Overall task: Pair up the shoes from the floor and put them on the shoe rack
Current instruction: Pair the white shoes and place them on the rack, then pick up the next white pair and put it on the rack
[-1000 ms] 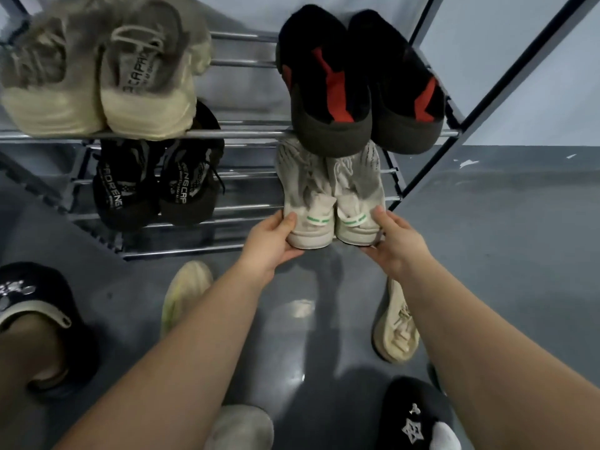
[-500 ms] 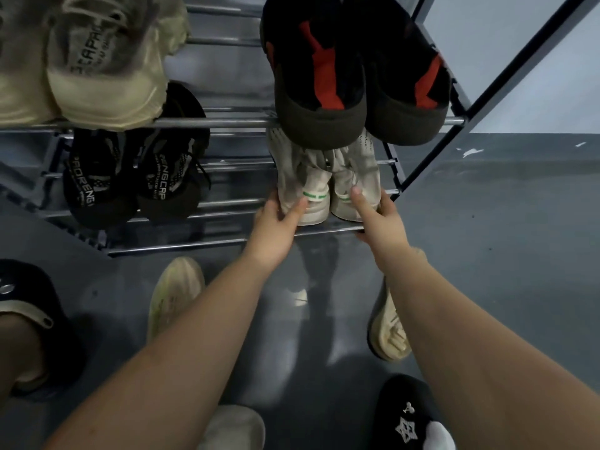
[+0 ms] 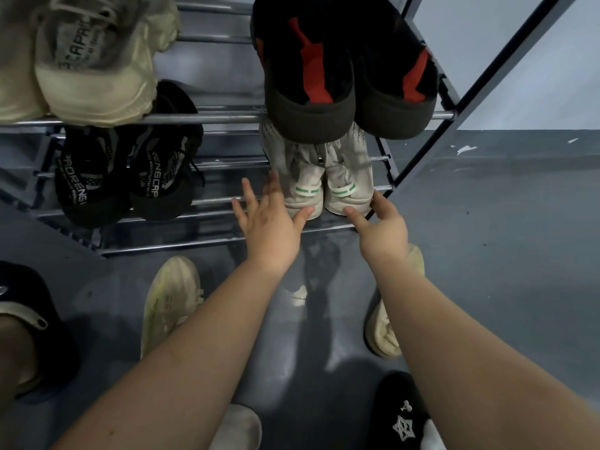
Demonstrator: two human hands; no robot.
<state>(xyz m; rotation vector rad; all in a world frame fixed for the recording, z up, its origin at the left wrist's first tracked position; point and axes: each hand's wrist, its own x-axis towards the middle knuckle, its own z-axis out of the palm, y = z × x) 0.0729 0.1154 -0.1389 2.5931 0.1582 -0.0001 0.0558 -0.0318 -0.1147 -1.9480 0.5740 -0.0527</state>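
Note:
A pair of off-white shoes with green heel tabs (image 3: 321, 186) stands side by side on the lower shelf of the metal shoe rack (image 3: 201, 117), heels toward me. My left hand (image 3: 269, 219) is spread open at the left shoe's heel, thumb touching it. My right hand (image 3: 380, 225) is open at the right shoe's heel, fingertips against it. On the floor lie a pale yellow sneaker (image 3: 170, 300) at left and a cream sneaker (image 3: 386, 326) partly hidden behind my right forearm.
The upper shelf holds a cream pair (image 3: 91, 60) and a black-and-red pair (image 3: 344, 69). A black lettered pair (image 3: 123, 177) sits on the lower shelf, left. Black slippers are on feet at bottom left (image 3: 29, 319) and bottom right (image 3: 402, 423). Grey floor (image 3: 503, 254) extends right.
The off-white pair went from my hands onto the lower shelf and was pushed further in. My fingers have spread and let go of the heels.

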